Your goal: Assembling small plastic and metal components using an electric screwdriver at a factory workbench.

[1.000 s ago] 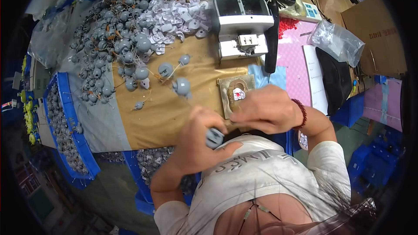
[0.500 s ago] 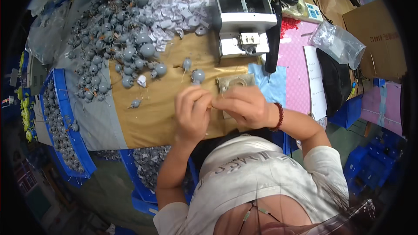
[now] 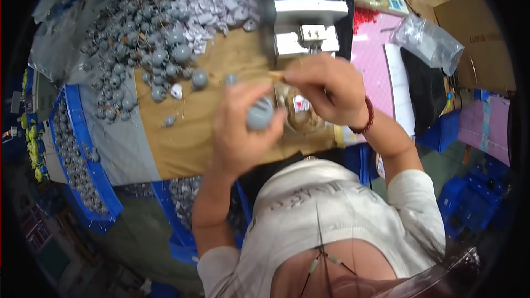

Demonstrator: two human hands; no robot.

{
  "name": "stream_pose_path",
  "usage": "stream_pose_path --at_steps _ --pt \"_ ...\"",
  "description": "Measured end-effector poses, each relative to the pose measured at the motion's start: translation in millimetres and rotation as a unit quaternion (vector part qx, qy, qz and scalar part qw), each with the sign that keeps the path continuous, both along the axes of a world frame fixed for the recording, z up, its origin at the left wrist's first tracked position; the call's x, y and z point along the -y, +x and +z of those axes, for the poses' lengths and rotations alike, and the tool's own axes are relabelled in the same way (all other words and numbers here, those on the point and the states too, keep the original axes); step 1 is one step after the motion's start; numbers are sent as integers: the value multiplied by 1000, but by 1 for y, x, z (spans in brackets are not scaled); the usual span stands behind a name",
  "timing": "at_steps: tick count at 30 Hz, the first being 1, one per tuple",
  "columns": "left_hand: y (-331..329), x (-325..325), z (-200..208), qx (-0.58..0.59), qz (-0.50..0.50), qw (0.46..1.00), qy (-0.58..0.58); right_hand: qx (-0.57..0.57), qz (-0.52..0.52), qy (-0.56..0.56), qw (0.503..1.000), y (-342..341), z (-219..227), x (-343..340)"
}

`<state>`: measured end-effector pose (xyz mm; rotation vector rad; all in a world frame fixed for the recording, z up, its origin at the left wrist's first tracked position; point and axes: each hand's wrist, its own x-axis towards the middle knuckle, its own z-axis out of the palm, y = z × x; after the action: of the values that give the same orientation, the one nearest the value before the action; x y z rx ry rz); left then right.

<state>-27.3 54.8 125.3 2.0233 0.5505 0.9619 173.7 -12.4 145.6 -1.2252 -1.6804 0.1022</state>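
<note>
My left hand [image 3: 240,129] is closed around a grey ball-shaped part [image 3: 259,113], its thumb on the right side and its fingers on the left; motion smears it. My right hand [image 3: 326,85] pinches a small tan piece [image 3: 277,75] between thumb and fingertips, too blurred to name. Under that hand, a fixture block [image 3: 305,118] lies on the tan cloth, with a small white and red spot [image 3: 301,104] showing in it. Another grey ball [image 3: 231,79] sits just beyond my left fingers, partly hidden.
A heap of grey balls with wires [image 3: 149,49] and white plastic pieces [image 3: 221,5] spreads over the far left. The grey and silver machine [image 3: 309,11] stands straight ahead. A blue bin [image 3: 77,154] sits at left; a plastic bag [image 3: 428,47] and black pouch [image 3: 422,96] lie at right.
My hands, together before, have moved apart. The left now holds a grey ball; the right has risen away with the tan piece. The fixture now shows a white and red spot.
</note>
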Motion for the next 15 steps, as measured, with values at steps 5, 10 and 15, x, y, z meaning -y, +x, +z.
stream_pose_path --at_steps 5,10,15 --pt "-18 57 -56 -83 -82 970 -214 42 51 -162 984 1 -63 75" --pt "-12 88 -109 -170 -80 979 -82 135 1 -204 970 -8 -110 105" --pt "10 78 -108 -127 -20 991 -44 175 -40 -181 967 1 -113 90"
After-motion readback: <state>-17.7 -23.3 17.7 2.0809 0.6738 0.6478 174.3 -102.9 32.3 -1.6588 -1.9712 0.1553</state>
